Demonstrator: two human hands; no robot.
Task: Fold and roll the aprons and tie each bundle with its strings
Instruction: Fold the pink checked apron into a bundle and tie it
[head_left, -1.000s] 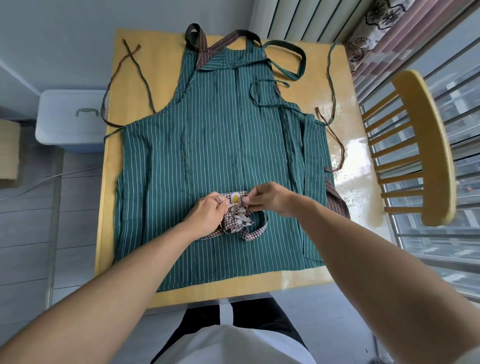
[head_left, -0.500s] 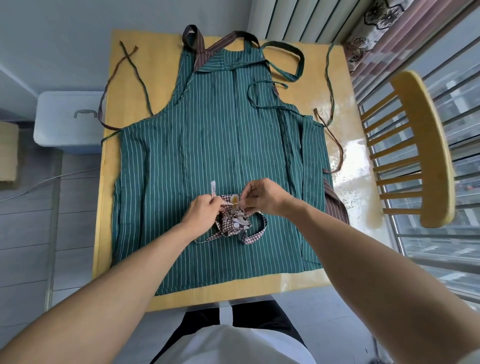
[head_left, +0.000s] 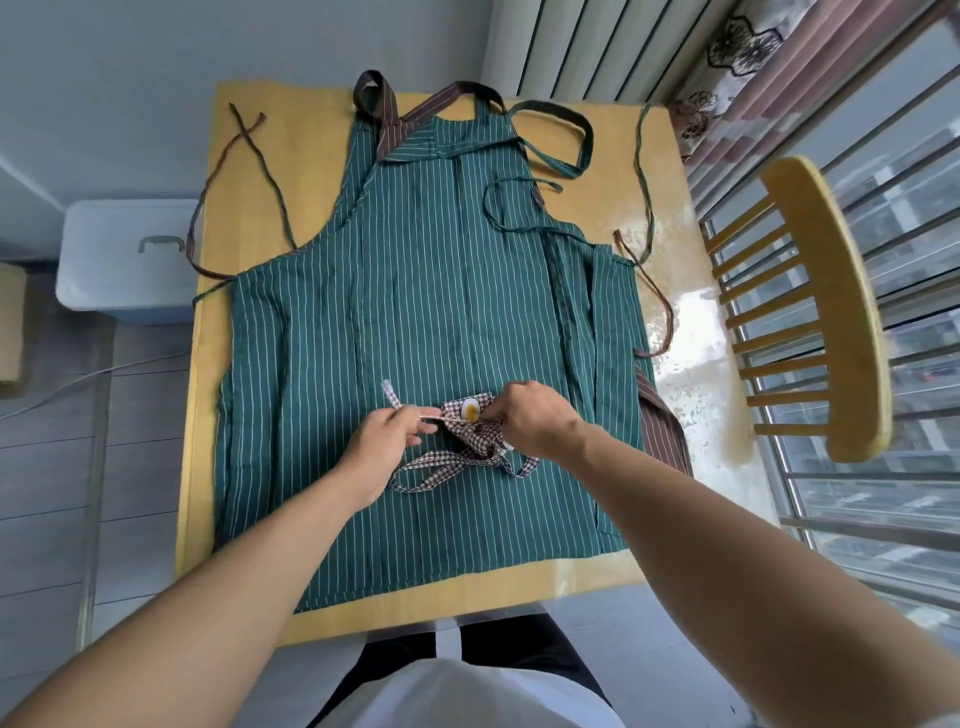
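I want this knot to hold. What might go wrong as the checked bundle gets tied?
The left hand pinches the string near its end, so it may slip free. The checked bundle, held only by the right hand, could unroll. Its loose loop lies on the green apron and may drag it.

Head view: looks steeply down from above the near edge of the yellow wooden table (head_left: 249, 519), close, facing its far edge.
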